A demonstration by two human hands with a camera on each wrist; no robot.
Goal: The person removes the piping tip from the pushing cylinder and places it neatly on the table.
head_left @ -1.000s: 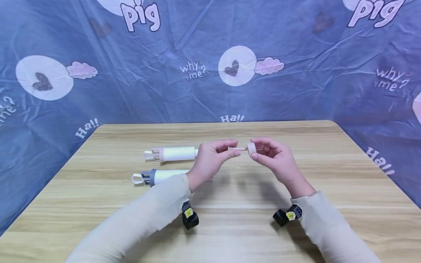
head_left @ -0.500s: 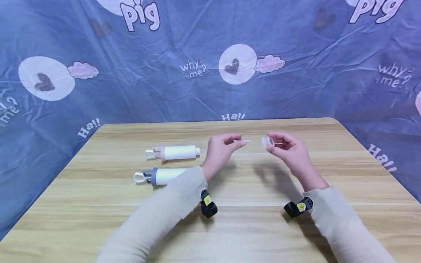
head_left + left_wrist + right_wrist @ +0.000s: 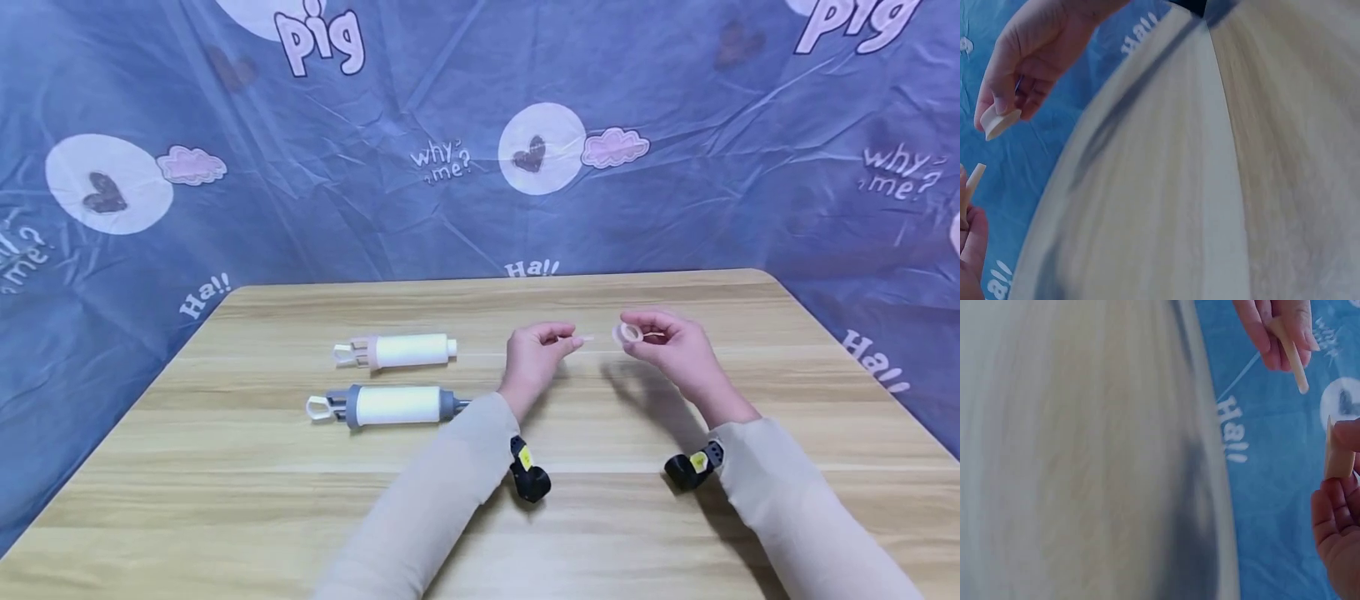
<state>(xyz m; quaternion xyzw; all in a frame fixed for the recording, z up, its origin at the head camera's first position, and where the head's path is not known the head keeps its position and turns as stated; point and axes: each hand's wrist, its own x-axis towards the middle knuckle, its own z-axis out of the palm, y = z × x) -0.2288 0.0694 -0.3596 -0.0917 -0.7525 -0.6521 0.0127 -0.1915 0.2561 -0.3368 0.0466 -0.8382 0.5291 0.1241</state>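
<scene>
My left hand (image 3: 534,364) pinches a slim cream stick (image 3: 1295,365) between thumb and fingers, its thin end pointing toward the other hand. A wider part at the stick's base is partly covered by the fingers. My right hand (image 3: 678,357) grips a short, round, cream cap (image 3: 1338,462) by its edge; in the head view its hollow open side shows, turned toward the left hand. Something thin sticks out behind the cap, mostly hidden by the right hand. Both pieces are held up over the table, with a gap between stick and cap.
Left of the hands, two white cylinders lie on the wooden table (image 3: 225,500): one with a pale pink collar (image 3: 411,350) and one with grey ends (image 3: 397,405). Each has a white loop at its left end. A blue printed cloth (image 3: 360,208) hangs behind.
The stick and cap, close together in line one second ago, are now apart. Both hands have moved right, the left sleeve now covering less of the grey-ended cylinder. The cap has turned, showing its opening.
</scene>
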